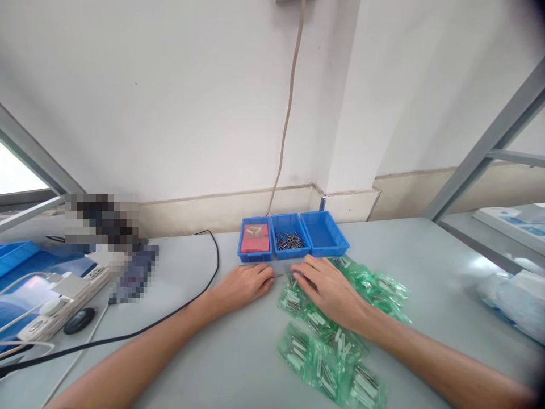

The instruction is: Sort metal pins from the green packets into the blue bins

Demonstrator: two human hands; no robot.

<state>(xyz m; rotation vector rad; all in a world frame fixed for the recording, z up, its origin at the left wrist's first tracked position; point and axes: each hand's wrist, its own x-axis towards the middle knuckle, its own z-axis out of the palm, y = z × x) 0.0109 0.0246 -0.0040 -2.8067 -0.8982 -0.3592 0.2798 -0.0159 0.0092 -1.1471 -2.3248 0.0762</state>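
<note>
My left hand rests at the table's middle, fingers closed. A thin metal pin sticks out from its fingertips toward the right hand. My right hand lies over several green plastic bags, its thumb and index finger bent together at the top edge of one green bag. White and dark metal rod-like pieces show through the bags. Just beyond the hands, a blue bin contains many small metal pins. The tips of my right fingers are partly hidden.
Beside it stand a blue bin with a pink packet and an empty blue bin. More green bags lie near the front. A black cable crosses the left side by a power strip. A plastic-wrapped bundle sits at right.
</note>
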